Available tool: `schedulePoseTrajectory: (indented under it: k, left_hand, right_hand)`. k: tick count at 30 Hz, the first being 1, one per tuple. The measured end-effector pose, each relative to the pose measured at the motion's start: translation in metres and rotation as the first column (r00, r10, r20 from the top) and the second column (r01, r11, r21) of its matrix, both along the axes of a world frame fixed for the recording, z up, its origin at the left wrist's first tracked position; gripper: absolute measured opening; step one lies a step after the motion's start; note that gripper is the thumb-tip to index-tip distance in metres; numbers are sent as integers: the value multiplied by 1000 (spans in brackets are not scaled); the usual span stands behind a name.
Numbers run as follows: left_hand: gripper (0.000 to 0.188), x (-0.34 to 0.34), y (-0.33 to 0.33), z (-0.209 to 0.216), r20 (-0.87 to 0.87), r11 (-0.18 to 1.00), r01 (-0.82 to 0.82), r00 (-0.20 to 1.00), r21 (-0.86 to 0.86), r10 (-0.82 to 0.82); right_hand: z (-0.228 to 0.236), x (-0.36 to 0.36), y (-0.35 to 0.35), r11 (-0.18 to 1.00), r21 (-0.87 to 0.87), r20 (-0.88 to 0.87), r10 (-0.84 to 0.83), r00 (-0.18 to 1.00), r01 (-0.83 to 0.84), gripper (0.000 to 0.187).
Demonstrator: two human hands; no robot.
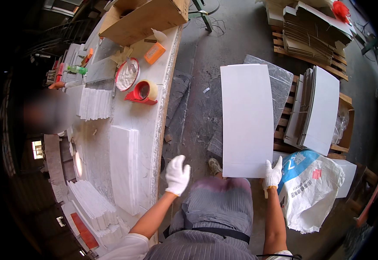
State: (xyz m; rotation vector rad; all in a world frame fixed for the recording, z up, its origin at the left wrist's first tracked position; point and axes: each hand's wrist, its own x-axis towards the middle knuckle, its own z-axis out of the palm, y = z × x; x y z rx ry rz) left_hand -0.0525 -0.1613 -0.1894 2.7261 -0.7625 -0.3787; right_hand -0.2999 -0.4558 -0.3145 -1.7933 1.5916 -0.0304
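Note:
A long white flat cardboard piece extends away from me over the floor, to the right of the table. My right hand, in a white knitted glove, grips its near right corner, the thumb over the white face. My left hand, gloved the same way, is raised beside the table edge with nothing in it, its fingers loosely bent and apart from the cardboard. On the table to my left lies a stack of white panels.
A tape dispenser, a bowl of white paste and an orange box sit on the table, below an open carton. Flattened cartons stand on a pallet at right, behind a white-and-blue sack. A co-worker's hand shows at far left.

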Motion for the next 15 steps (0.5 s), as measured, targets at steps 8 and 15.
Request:
schedulePoseTrajectory:
  k: [8, 15]
  left_hand:
    - [82, -33, -78, -87, -826, 900, -427, 473, 89, 306]
    - [40, 41, -59, 91, -728, 934, -269, 686, -236, 13]
  right_hand:
    - [43, 12, 14, 796, 584, 552, -241, 799, -163, 28]
    - [105, 46, 4, 844, 254, 411, 348, 843, -472, 53]
